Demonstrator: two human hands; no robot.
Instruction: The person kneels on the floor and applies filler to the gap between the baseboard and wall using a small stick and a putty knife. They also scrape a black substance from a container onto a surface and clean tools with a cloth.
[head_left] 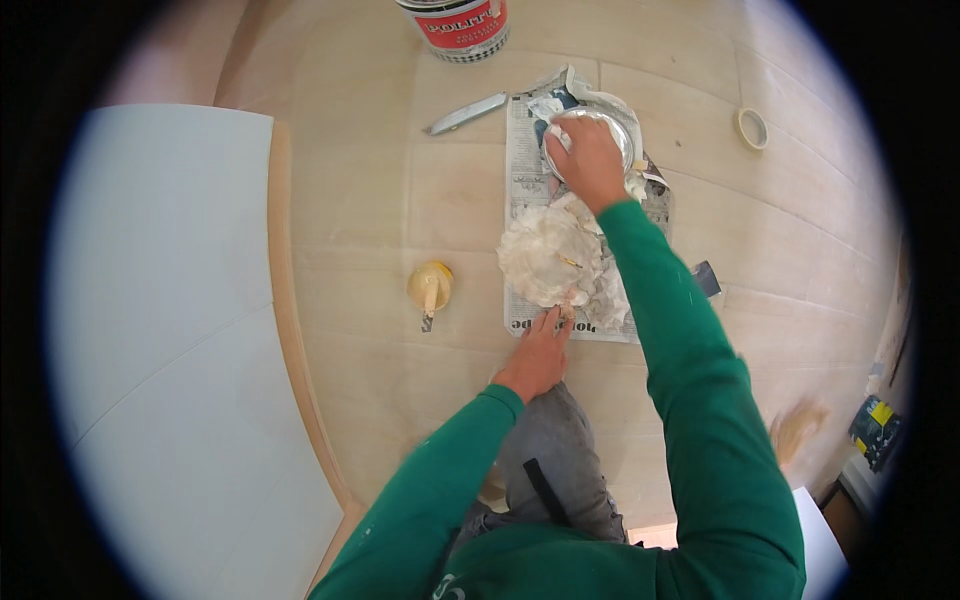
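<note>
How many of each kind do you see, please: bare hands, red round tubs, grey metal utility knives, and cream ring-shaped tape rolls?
Bare hands: 2
Red round tub: 1
Grey metal utility knife: 1
Cream ring-shaped tape roll: 1
Total: 5

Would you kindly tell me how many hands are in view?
2: the right hand is at the round silvery item on the newspaper, and the left hand is at the near edge of the crumpled white material. No other hands show.
</note>
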